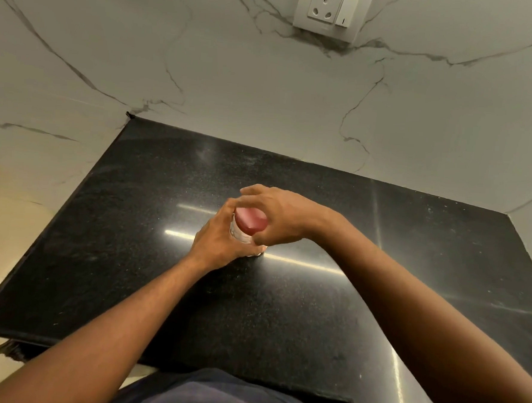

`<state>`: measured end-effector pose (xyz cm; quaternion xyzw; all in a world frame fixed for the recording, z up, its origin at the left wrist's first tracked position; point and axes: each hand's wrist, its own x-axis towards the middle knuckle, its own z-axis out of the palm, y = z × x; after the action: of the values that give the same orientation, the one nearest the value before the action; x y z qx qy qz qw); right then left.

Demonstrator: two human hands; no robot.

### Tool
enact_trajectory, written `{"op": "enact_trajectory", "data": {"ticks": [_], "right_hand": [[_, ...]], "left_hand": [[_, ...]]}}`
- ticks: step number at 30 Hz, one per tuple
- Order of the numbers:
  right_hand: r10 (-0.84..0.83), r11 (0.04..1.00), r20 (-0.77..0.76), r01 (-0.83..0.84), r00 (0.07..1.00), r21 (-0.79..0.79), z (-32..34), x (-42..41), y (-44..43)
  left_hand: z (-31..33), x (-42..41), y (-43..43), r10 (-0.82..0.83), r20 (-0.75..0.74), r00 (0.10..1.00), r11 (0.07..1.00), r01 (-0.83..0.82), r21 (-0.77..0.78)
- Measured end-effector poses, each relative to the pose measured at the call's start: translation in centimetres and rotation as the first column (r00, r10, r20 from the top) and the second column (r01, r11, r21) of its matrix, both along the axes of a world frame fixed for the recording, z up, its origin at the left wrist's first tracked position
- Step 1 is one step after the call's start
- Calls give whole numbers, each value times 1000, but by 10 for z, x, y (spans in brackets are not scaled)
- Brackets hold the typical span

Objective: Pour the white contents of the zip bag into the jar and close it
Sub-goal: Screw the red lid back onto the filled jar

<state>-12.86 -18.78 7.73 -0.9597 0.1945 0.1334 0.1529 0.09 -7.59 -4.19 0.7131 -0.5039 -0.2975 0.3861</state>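
A small clear jar (240, 233) stands in the middle of the black stone counter (152, 213), mostly hidden by my hands. A red lid (251, 219) sits on top of it. My left hand (217, 240) wraps around the jar's body from the left. My right hand (276, 216) curls over the lid from the right, fingers on its rim. The jar's contents are hard to make out behind my fingers. No zip bag is in view.
White marble-pattern wall panels rise behind and to the left of the counter. A wall socket with a switch (331, 10) is high on the back wall. The counter's front edge (72, 342) runs close to my body.
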Motion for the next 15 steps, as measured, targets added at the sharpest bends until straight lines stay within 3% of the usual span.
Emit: {"op": "enact_trajectory", "data": {"ticks": [3, 7, 10, 12, 14, 15], "right_hand": [[-12, 984, 38, 18, 999, -177, -2, 2, 3], [-281, 869, 20, 263, 959, -419, -4, 17, 6], [-345, 797, -7, 289, 939, -530, -3, 22, 3], [-290, 872, -22, 255, 957, -418, 5, 18, -3], [-133, 987, -106, 122, 985, -109, 16, 14, -7], [-51, 998, -143, 55, 988, 23, 19, 12, -5]], "left_hand": [[0, 0, 0, -4, -9, 1000, 1000, 4, -3], [-2, 0, 0, 13, -27, 1000, 1000, -13, 8], [-2, 2, 0, 3, -35, 999, 1000, -3, 12], [-1, 2, 0, 4, -45, 999, 1000, -4, 13], [-2, 1, 0, 9, -31, 999, 1000, -9, 9], [-2, 0, 0, 8, -23, 1000, 1000, -7, 3]]}}
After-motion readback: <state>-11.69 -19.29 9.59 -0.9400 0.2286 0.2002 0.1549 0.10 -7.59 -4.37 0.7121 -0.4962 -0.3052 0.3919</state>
